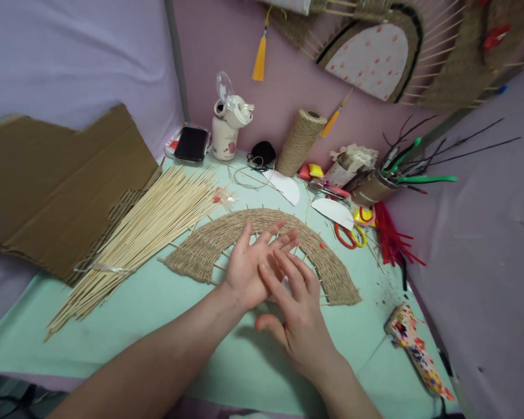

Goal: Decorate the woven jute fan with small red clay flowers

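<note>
My left hand is turned palm up over the middle of the table, its fingers spread. Across it comes my right hand, back upward, with fingers stretched and their tips at or just over the left palm. Neither hand shows anything in its grip. Beneath and beyond them lies a woven twine arch, a half-ring of brown cord worked over thin wooden sticks whose ends stick out at the edges. A small red speck sits on its right side. My hands hide part of the arch's inner edge and something whitish behind them.
Left lie a bundle of bamboo sticks and cardboard. At the back stand a white mug, a phone and a twine spool. Scissors and a patterned glue gun are on the right.
</note>
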The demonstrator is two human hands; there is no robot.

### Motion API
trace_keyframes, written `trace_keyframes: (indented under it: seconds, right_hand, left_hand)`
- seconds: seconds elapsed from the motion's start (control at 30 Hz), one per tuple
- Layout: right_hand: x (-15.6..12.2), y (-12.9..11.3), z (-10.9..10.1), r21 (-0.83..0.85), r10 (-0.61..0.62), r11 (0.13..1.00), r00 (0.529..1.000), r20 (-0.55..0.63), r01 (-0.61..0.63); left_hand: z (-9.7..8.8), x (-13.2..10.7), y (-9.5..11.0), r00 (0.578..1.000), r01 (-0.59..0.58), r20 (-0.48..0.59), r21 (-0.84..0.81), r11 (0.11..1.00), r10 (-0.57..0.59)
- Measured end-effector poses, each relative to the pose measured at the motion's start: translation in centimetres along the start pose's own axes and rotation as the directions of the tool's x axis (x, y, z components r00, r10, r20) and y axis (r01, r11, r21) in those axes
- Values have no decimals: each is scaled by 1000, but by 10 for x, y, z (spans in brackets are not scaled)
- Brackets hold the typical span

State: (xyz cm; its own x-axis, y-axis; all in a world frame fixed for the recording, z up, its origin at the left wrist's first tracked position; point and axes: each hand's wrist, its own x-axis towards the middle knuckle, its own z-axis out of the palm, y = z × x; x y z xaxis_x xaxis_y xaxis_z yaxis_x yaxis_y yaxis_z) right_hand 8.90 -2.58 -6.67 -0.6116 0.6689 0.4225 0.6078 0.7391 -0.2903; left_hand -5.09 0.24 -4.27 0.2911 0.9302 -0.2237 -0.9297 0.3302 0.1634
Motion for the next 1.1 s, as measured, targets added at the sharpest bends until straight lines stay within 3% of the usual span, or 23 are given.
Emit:
trace_keyframes:
  seconds: [0.17,0.37,0.53,0.63,0.73,0.9,1.0,1.1]
  right_hand:
    - [1,7,-1,-39,67,997,997,-30,-69]
    - [-4,5,-2,-9,-14,1000,999,32,15]
    - [-2,13,0,-19,63,998,998,-19,-63]
    - [0,7,0,-20,25,999,1000,4,-25]
    - [-4,6,-2,-6,-23,1000,999,24,24]
    - [-2,15,-3,-14,24,1000,999,-41,-25]
    - [1,11,-2,-29,-2,1000,1000,4,2]
    - [-2,7,-4,-40,-49,998,998,49,51]
  left_hand:
    - [1,-1,-3,999,38,28,-32,999,-37]
    - [-1,-1,1,997,28,70,-31,999,-26]
    - [-1,-1,-2,996,41,80,-52,998,-37]
    - [-2,-2,-3,994,79,75,-31,996,-76]
    - [-3,-1,0,995,43,89,-34,999,-40]
    - [-2,0,-4,996,41,78,-54,998,-37]
    - [-2,-1,-5,995,81,56,-44,996,-78]
    - [-2,0,-2,997,51,59,-36,998,-49]
